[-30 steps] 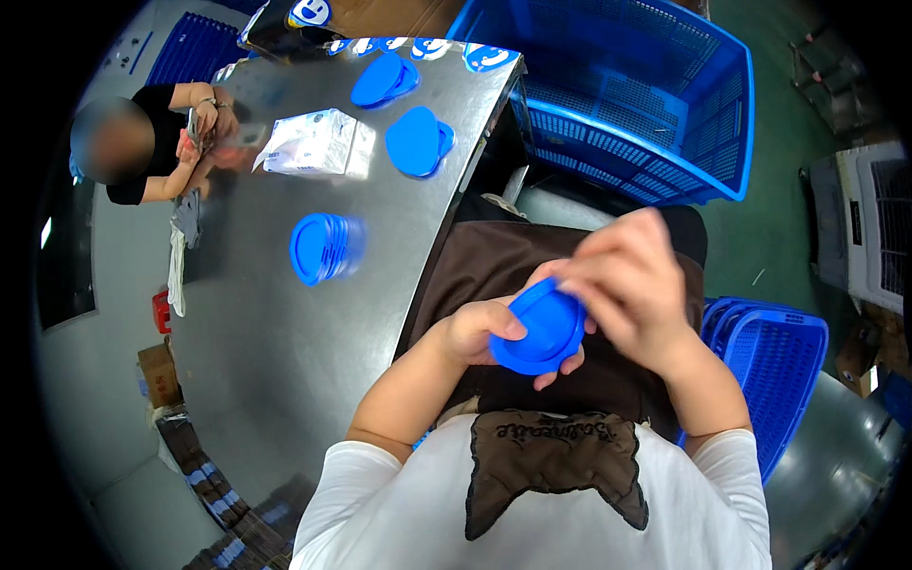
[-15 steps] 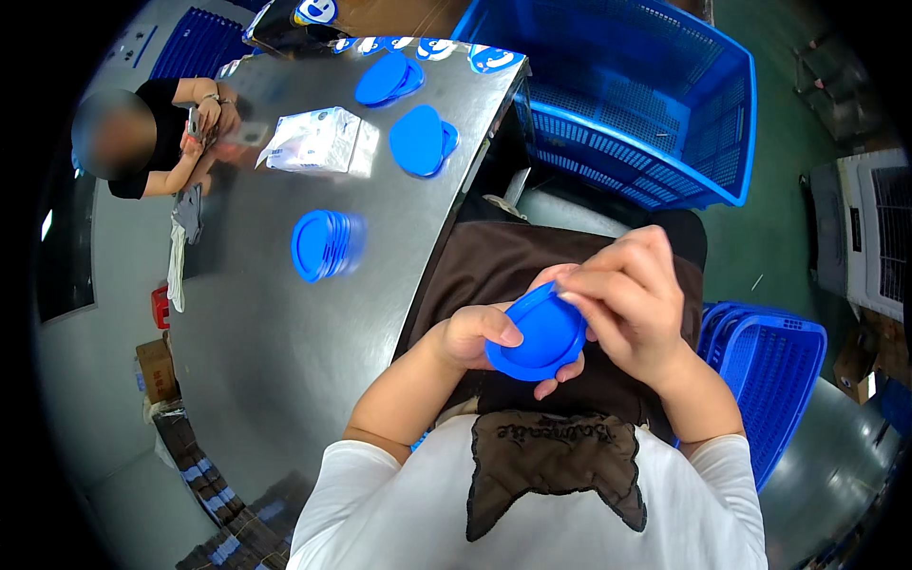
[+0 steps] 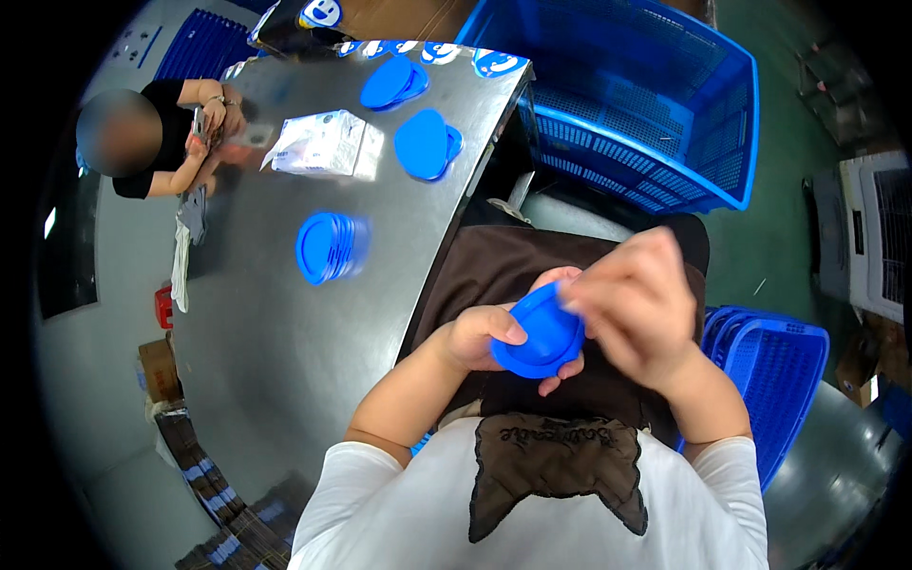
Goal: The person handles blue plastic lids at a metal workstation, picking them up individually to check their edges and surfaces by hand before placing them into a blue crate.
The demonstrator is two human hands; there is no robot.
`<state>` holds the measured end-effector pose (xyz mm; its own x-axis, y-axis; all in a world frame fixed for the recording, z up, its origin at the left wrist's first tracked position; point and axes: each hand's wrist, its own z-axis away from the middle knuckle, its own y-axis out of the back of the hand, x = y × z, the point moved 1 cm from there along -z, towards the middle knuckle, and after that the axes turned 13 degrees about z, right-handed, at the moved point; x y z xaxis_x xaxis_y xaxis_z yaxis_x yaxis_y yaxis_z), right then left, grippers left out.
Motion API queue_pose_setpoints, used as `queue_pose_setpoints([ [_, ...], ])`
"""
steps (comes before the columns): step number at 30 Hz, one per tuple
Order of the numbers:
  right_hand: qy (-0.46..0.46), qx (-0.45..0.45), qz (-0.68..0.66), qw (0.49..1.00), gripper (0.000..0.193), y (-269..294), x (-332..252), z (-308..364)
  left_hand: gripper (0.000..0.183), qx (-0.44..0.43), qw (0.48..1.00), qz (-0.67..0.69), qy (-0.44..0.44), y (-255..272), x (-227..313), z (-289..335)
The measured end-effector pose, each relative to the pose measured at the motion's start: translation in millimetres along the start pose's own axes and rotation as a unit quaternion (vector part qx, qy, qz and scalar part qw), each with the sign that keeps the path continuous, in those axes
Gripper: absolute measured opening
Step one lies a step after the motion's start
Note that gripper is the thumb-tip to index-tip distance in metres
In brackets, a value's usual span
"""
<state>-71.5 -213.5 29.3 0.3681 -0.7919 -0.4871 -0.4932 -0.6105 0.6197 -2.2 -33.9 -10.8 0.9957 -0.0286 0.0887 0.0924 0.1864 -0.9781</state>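
Note:
Over my lap, my left hand point(image 3: 484, 334) grips a blue round plastic lid point(image 3: 543, 340), with the thumb on its face and fingers round the back and lower edge. My right hand point(image 3: 644, 309) is at the lid's upper right rim, its fingers curled in a pinch and smeared by motion. Whatever lies between those fingertips is too blurred to make out. On the metal table to my left stands a row of similar blue lids point(image 3: 323, 247) on edge. Two more small groups of blue lids point(image 3: 423, 144) and lids point(image 3: 389, 84) lie flat towards the far edge.
A white plastic-wrapped pack point(image 3: 318, 142) sits on the metal table point(image 3: 275, 342). Across it, a person point(image 3: 161, 133) holds a phone. A large blue crate point(image 3: 636, 142) stands ahead on the right; stacked blue baskets point(image 3: 774, 380) are by my right side.
My right hand has shifted slightly at the lid's rim and is now blurred by quick motion. My left hand keeps its hold on the lid, nearly unmoved.

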Motion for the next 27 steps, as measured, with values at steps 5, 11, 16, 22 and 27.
queue_pose_setpoints([
  [5,-0.002,-0.025,-0.018,1.000,0.023,-14.1,-2.6,0.3,0.075,-0.057,0.994,0.001,0.091,21.3,0.8,0.2],
  [11,0.032,-0.020,-0.040,0.998,0.036,-16.5,-5.4,2.5,0.086,-0.023,0.999,0.025,0.030,15.6,0.5,-1.3],
  [16,-0.038,0.022,-0.017,0.999,0.022,-3.1,10.1,4.8,0.085,-0.035,0.998,0.052,0.012,7.2,1.7,-4.5],
  [22,-0.225,0.046,-0.099,0.968,0.014,13.2,32.2,29.6,0.092,-0.045,0.996,0.055,-0.048,6.6,5.9,-6.9],
  [27,-0.276,0.053,-0.210,0.936,0.017,9.4,40.3,42.7,0.093,-0.035,0.994,0.029,-0.104,10.7,8.4,-10.7],
])
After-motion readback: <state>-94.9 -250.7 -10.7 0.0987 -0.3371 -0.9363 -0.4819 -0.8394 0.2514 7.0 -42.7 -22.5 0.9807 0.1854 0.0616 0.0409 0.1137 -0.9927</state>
